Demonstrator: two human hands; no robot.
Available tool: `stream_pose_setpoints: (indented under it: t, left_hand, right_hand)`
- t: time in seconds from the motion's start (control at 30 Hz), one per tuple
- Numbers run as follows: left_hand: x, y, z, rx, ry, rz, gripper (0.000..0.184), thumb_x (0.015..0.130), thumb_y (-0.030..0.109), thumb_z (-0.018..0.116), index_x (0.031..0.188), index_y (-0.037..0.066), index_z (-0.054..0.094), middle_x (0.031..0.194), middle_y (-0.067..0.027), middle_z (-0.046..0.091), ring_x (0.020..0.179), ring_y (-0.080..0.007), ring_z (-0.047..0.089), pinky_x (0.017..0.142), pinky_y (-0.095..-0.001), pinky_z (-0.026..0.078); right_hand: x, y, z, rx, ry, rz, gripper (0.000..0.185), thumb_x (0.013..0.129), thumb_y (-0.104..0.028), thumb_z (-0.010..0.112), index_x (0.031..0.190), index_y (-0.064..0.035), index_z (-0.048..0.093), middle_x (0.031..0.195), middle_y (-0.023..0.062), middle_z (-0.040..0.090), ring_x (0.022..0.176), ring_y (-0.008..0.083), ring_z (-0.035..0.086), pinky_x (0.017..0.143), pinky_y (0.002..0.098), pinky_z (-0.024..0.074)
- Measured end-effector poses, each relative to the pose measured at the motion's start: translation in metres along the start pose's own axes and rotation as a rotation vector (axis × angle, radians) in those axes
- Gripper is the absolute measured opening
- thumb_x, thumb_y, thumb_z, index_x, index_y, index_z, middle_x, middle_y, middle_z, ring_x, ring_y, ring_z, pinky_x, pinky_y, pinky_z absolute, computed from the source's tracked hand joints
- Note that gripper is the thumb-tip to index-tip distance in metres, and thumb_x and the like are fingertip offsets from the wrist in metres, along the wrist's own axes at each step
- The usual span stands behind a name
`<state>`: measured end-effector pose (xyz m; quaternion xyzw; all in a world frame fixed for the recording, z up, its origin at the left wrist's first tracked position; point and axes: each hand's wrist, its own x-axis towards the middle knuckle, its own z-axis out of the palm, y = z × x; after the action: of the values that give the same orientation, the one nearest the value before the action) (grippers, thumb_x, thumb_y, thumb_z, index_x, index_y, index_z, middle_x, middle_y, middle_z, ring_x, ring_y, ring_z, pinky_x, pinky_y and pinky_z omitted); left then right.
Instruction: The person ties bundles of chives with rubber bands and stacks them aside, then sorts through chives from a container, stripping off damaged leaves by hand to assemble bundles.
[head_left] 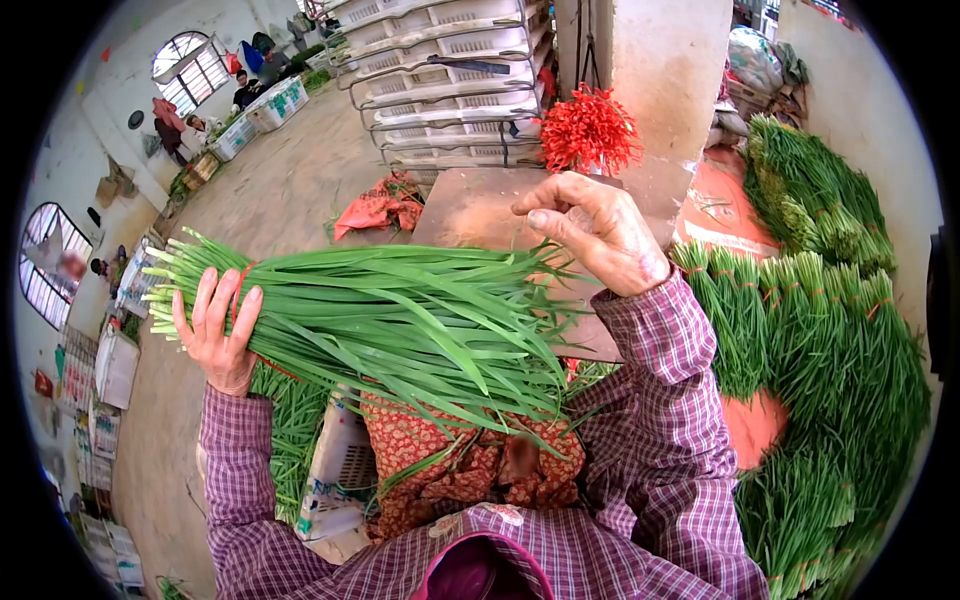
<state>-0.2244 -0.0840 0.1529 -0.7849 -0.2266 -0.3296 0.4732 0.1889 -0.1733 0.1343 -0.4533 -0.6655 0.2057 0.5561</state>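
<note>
The room has pale walls and a bare, dusty floor (245,150), with white crates (455,95) stacked beside a pillar (665,75) and a few people (196,125) far off near the arched windows (187,75). Close to me, someone in a checked purple shirt (680,400) has a long bunch of green leaves (400,300) lying sideways in front of the body, over a patterned apron (425,430) and partly over a brown board (470,190). The left hand (218,335) grips the bunch near its pale cut ends, right by a red tie (240,290) that goes around it. The right hand (605,235) is raised near the leaf tips, fingers bent and thumb close to them; I cannot tell whether it pinches anything thin. A thick cluster of red ties (590,130) is just past that hand, by the foot of the pillar. Over on the right, many bunches (825,330), several with visible bands, lie close together on and around an orange sheet (725,205), so a good deal looks finished to me. The held bunch seems well along too, gathered and banded near the stems, though I cannot see whether it has a second band. More greens (295,425) lie low on the left next to a white basket (340,460), and they look loose, so I judge some is left undone
</note>
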Motion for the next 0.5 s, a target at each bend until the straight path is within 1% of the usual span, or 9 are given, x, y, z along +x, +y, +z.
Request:
stream_pose_setpoints:
  t: [0.03,0.13,0.23,0.27,0.3,0.37,0.4,0.43,0.5]
  left_hand:
    - [0.000,0.000,0.000,0.004,-0.004,0.005,0.033,0.083,0.026,0.065,0.115,0.027,0.060,0.125,-0.0010,0.059,0.121,-0.0234,0.052,0.109,-0.0510,0.025]
    - [0.001,0.002,0.000,0.007,-0.014,0.009,0.033,0.083,0.026,0.065,0.116,0.027,0.060,0.125,-0.0010,0.059,0.121,-0.0235,0.052,0.109,-0.0505,0.025]
    - [0.002,0.003,0.000,0.004,-0.021,0.007,0.034,0.083,0.026,0.065,0.116,0.028,0.060,0.125,-0.0011,0.059,0.121,-0.0236,0.052,0.110,-0.0502,0.025]
    - [0.003,0.003,0.000,0.001,-0.024,0.005,0.034,0.083,0.025,0.065,0.117,0.028,0.060,0.125,-0.0011,0.059,0.122,-0.0237,0.052,0.110,-0.0501,0.025]
    - [0.002,0.003,0.000,0.001,-0.027,0.007,0.034,0.083,0.025,0.065,0.117,0.028,0.060,0.125,-0.0011,0.059,0.122,-0.0237,0.052,0.110,-0.0501,0.025]
    - [0.002,0.004,0.001,-0.009,-0.033,0.004,0.035,0.082,0.024,0.065,0.117,0.028,0.061,0.125,-0.0013,0.058,0.122,-0.0240,0.052,0.109,-0.0506,0.025]
    - [0.002,0.004,0.002,-0.010,-0.036,0.005,0.035,0.082,0.024,0.065,0.117,0.028,0.061,0.125,-0.0013,0.058,0.122,-0.0240,0.052,0.109,-0.0506,0.025]
    - [0.003,0.005,0.002,-0.015,-0.045,0.001,0.036,0.082,0.023,0.065,0.117,0.028,0.060,0.126,-0.0012,0.058,0.122,-0.0240,0.052,0.109,-0.0509,0.025]
    - [0.004,0.004,0.003,-0.020,-0.058,-0.002,0.037,0.081,0.023,0.065,0.117,0.027,0.060,0.126,-0.0010,0.058,0.122,-0.0239,0.052,0.109,-0.0511,0.025]
  right_hand:
    - [0.000,0.000,0.000,0.000,0.002,0.002,0.022,0.086,-0.017,0.064,0.102,-0.0011,0.064,0.087,0.0101,0.067,0.071,0.0170,0.067,0.062,0.0282,0.0525]
    - [0.000,0.006,-0.001,-0.083,-0.097,0.037,0.042,0.085,-0.026,0.067,0.118,-0.0011,0.057,0.090,0.0107,0.068,0.079,0.0182,0.066,0.068,0.0326,0.0526]
    - [-0.002,0.013,0.005,-0.079,-0.179,0.047,0.041,0.085,-0.027,0.068,0.115,-0.0004,0.059,0.088,0.0102,0.068,0.075,0.0166,0.064,0.069,0.0320,0.0516]
    - [-0.003,0.018,0.009,0.025,-0.196,0.106,0.034,0.085,-0.023,0.068,0.109,-0.0013,0.062,0.084,0.0091,0.067,0.070,0.0141,0.061,0.066,0.0310,0.0505]
    - [-0.003,0.016,0.011,0.028,-0.196,0.108,0.034,0.085,-0.023,0.068,0.109,-0.0013,0.062,0.084,0.0091,0.067,0.070,0.0141,0.061,0.066,0.0310,0.0505]
    - [-0.004,0.011,0.014,-0.012,-0.163,0.210,0.021,0.087,-0.018,0.067,0.098,-0.0005,0.063,0.077,0.0039,0.063,0.071,0.0092,0.058,0.062,0.0260,0.0502]
    - [-0.005,0.012,0.019,0.022,-0.035,0.091,0.015,0.086,-0.015,0.065,0.090,-0.0006,0.063,0.074,0.0033,0.062,0.067,0.0084,0.056,0.060,0.0259,0.0478]
    - [-0.005,0.011,0.021,0.024,-0.036,0.093,0.015,0.086,-0.015,0.065,0.090,-0.0006,0.063,0.074,0.0033,0.062,0.067,0.0084,0.056,0.060,0.0259,0.0478]
    - [-0.005,0.008,0.024,-0.183,0.231,0.013,0.013,0.087,-0.014,0.063,0.090,-0.0010,0.062,0.074,0.0035,0.062,0.066,0.0082,0.054,0.059,0.0257,0.0446]
